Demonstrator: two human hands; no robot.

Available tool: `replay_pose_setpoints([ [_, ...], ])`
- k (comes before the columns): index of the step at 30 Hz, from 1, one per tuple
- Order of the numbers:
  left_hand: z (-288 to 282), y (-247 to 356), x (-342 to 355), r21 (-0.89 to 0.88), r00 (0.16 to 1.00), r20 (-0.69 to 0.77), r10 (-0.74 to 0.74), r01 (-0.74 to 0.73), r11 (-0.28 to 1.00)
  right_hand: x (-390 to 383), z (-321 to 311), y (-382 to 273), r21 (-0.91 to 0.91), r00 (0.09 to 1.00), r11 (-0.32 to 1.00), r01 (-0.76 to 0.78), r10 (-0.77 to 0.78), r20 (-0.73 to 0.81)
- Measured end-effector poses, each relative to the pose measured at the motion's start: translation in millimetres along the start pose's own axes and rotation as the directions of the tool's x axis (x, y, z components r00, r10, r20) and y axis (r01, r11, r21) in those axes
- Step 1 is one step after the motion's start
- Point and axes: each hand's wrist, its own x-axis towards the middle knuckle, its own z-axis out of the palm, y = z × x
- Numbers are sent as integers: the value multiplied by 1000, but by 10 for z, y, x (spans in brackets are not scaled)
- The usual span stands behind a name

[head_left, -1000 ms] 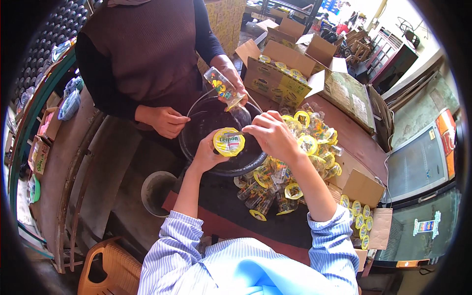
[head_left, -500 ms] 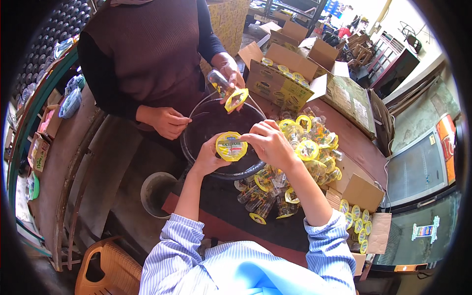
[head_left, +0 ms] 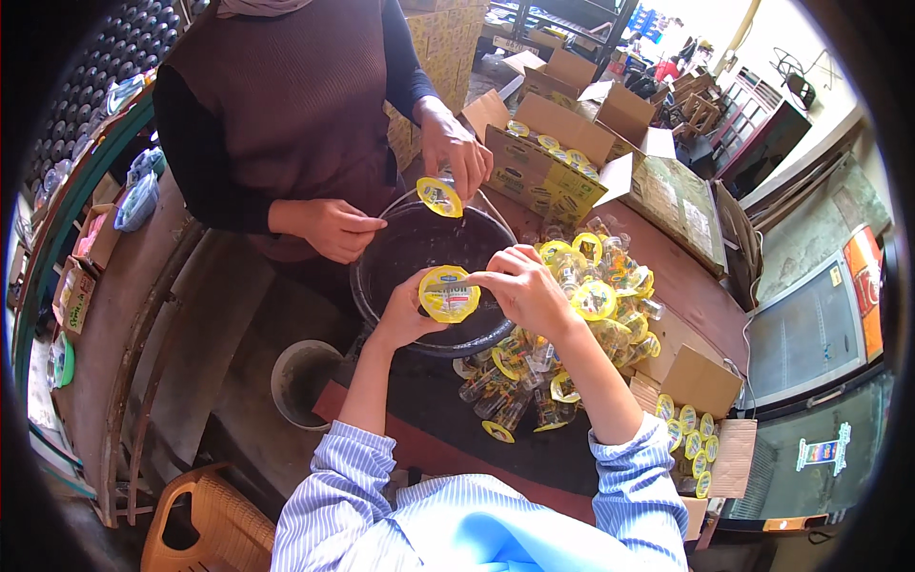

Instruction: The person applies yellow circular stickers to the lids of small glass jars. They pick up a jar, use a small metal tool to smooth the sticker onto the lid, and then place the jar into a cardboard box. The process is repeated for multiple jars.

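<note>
My left hand (head_left: 404, 313) is wrapped round a plastic drink cup (head_left: 450, 303) with a yellow-rimmed film lid facing up. Pinched in my right hand (head_left: 526, 289) is a thin grey blade (head_left: 454, 284), lying across that lid. Whether it has pierced the film, I cannot tell. Both hands are over the near part of a large black bucket (head_left: 360, 286) with dark liquid inside. Across the bucket, a co-worker's hand (head_left: 456, 153) holds a similar cup (head_left: 439, 197) tipped over it, with drops below. The co-worker's other hand (head_left: 341, 229) hovers by the rim.
Several emptied cups (head_left: 593, 300) lie heaped right of the bucket. Open cartons of lidded cups stand at the back (head_left: 543, 172) and right (head_left: 701, 381). A grey pail (head_left: 291, 381) and an orange chair (head_left: 205, 524) are at left. A glass-fronted cabinet (head_left: 810, 324) borders the right.
The co-worker's cup has turned lid-down over the bucket, and drops now fall from it. The co-worker's other hand shifted slightly right. My cup and blade have moved slightly lower in view.
</note>
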Motion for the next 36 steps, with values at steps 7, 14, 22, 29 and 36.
replay_pose_setpoints([
  [7, -32, -40, 2, 90, 1000, 16, 20, -21, 996, -49, 37, 34, 19, 1000, 1000, 1, -2, 9],
  [14, -30, -11, 0, 76, 1000, 20, 24, -25, 997, -80, 55, 45, 29, 1000, 1000, -1, 1, 18],
  [22, -7, 27, -4, 58, 999, 23, 48, -49, 997, -84, 46, 40, 8, 999, 1000, 18, -18, 26],
  [29, -3, 6, -11, 54, 999, 27, 23, -25, 998, -33, -18, 19, -75, 991, 994, 74, -65, 116],
  [36, 5, 20, 12, 153, 998, 35, 47, -51, 987, 10, -107, -19, -131, 977, 989, 66, -37, 211],
])
